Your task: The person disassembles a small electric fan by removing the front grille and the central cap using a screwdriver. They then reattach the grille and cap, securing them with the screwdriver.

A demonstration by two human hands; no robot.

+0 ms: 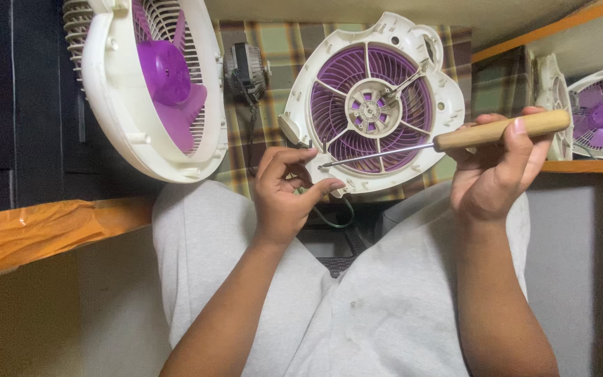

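Screwdriver (413, 145), wooden handle, sits in the right hand (495, 174), fist closed round the handle. Its long axis runs sideways, tip pointing at the left hand (289, 197), whose fingers pinch at the white fan grille (375, 101) rim. I reckon the tip could slip off and jab those fingers.

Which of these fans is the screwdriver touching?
The middle fan, its white round grille facing up; the screwdriver tip rests at its lower rim.
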